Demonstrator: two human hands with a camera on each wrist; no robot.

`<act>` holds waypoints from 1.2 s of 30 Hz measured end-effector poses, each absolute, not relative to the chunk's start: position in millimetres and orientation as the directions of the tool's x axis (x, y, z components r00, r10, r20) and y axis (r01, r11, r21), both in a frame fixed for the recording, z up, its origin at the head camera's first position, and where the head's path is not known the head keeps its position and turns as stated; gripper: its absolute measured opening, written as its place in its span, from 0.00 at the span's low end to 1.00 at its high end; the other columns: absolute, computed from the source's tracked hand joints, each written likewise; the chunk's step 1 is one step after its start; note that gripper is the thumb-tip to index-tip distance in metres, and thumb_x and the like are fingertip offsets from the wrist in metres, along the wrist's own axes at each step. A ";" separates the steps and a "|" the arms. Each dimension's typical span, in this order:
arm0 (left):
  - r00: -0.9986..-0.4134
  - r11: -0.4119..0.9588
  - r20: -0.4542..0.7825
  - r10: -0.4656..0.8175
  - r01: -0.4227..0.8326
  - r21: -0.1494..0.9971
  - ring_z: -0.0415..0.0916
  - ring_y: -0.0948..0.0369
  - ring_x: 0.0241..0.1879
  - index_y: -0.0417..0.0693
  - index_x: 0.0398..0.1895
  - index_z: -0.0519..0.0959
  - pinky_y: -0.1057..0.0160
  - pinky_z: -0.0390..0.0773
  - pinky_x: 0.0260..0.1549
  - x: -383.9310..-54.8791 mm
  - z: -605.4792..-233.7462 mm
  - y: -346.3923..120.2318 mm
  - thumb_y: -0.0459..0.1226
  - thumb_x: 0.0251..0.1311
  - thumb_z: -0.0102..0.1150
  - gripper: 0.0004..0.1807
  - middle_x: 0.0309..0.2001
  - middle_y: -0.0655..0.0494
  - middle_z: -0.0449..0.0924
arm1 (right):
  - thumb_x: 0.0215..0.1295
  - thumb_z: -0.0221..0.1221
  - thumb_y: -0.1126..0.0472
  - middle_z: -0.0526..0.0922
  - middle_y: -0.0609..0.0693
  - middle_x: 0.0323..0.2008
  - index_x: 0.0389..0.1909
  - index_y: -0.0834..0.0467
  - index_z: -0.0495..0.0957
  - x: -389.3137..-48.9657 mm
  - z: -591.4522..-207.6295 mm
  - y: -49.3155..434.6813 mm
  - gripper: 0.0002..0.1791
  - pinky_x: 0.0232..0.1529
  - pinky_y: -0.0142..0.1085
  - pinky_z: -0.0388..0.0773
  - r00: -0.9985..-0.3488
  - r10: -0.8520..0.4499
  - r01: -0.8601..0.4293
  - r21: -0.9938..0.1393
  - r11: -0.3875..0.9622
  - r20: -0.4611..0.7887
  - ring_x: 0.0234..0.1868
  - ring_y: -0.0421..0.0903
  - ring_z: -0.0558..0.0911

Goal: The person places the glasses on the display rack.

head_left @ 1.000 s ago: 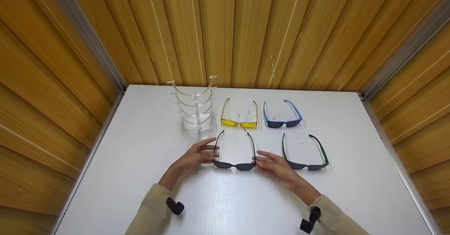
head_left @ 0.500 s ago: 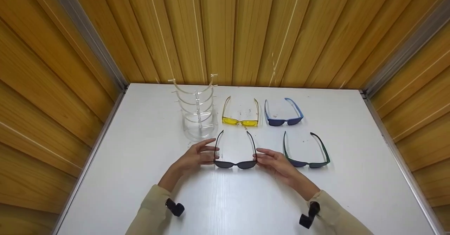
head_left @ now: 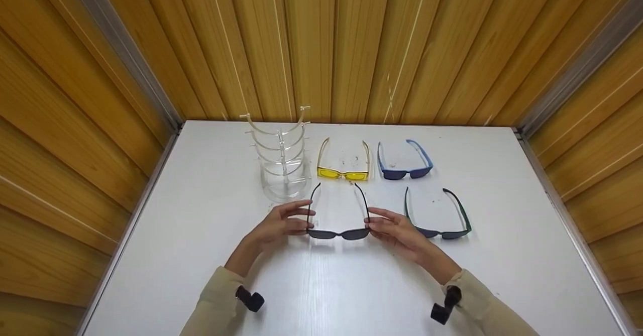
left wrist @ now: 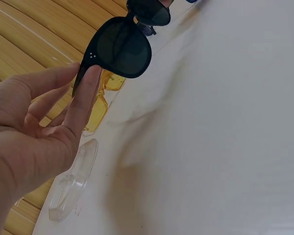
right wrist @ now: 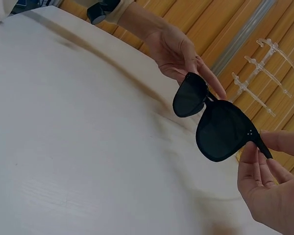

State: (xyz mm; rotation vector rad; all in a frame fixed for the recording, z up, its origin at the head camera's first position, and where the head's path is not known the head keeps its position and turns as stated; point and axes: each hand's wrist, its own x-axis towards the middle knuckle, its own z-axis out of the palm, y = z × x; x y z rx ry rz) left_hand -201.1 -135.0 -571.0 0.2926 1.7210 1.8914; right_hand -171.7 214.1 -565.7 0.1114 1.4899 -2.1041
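Observation:
Black sunglasses (head_left: 355, 234) with dark lenses are held between both hands, temples unfolded and pointing away from me. My left hand (head_left: 276, 224) pinches the left temple near its hinge. On the other side, my right hand (head_left: 399, 231) pinches the right temple the same way. In the left wrist view, the thumb and fingers close on the temple behind a dark lens (left wrist: 123, 49). Both wrist views show the sunglasses (right wrist: 220, 129) raised off the white table, whose surface carries soft shadows. Just beyond my left hand stands a clear tiered eyewear stand (head_left: 284, 170), with no glasses on it.
Yellow-lensed glasses (head_left: 342, 175) and blue-framed sunglasses (head_left: 405, 174) lie farther back on the white table (head_left: 201, 175). Green-framed sunglasses (head_left: 452, 235) lie just right of my right hand. Wood-patterned walls (head_left: 321, 49) enclose the back and sides.
Both hands have shifted the black sunglasses slightly to the right and a little away from me. Their grip looks the same. The other glasses and the stand have stayed in place.

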 end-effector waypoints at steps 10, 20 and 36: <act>-0.841 -0.052 -0.205 0.501 -0.265 0.963 0.87 0.59 0.47 0.32 0.73 0.65 0.62 0.87 0.50 -198.0 -562.0 -138.7 0.27 0.62 0.64 0.35 0.60 0.43 0.80 | 0.69 0.60 0.71 0.87 0.50 0.51 0.76 0.63 0.60 -172.6 -559.4 211.3 0.35 0.54 0.31 0.84 -0.837 -0.405 0.499 -0.817 -0.289 -0.368 0.51 0.40 0.86; -0.849 -0.083 -0.200 0.490 -0.273 0.958 0.86 0.59 0.48 0.33 0.73 0.66 0.60 0.86 0.53 -196.9 -557.7 -137.7 0.29 0.63 0.65 0.35 0.58 0.50 0.81 | 0.70 0.59 0.73 0.87 0.50 0.50 0.76 0.64 0.60 -171.2 -558.3 210.4 0.35 0.52 0.30 0.84 -0.841 -0.412 0.500 -0.797 -0.340 -0.352 0.50 0.40 0.86; -0.870 -0.093 -0.190 0.455 -0.259 0.961 0.86 0.61 0.47 0.33 0.73 0.66 0.60 0.87 0.51 -191.3 -551.9 -147.0 0.28 0.63 0.65 0.35 0.62 0.38 0.76 | 0.70 0.57 0.75 0.87 0.51 0.53 0.75 0.64 0.62 -172.5 -557.6 199.4 0.33 0.60 0.33 0.82 -0.837 -0.435 0.502 -0.785 -0.364 -0.334 0.55 0.41 0.85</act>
